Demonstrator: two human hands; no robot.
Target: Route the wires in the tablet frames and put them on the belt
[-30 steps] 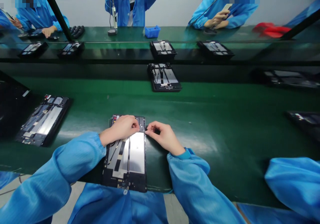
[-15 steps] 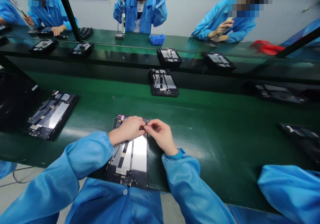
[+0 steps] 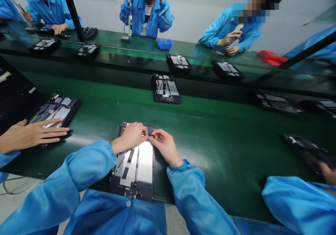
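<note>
An opened tablet [image 3: 145, 161], with bare metal plates, dark ribbon cables and circuit parts, lies on the green bench right in front of me. Over its far end rests my left hand [image 3: 133, 135], fingers bent and pinched together at the upper right part. My right hand [image 3: 164, 141] comes in from the right edge of the tablet, thumb and forefinger pinched close to the left fingertips. Whatever sits between the fingers of either hand is too small to make out.
At left, a co-worker's hand [image 3: 39, 133] lies over another opened tablet [image 3: 64, 105]. A further tablet [image 3: 168, 89] is ahead on the green bench [image 3: 223, 133]. Several more stand along the raised shelf [image 3: 126, 64]. On the right, a co-worker's sleeve [image 3: 296, 203] is near a tablet [image 3: 304, 147].
A co-worker's hand has come in from the left onto the left tablet. My fingertips have drawn slightly apart, still at the tablet's upper right. The view has shifted a little.
</note>
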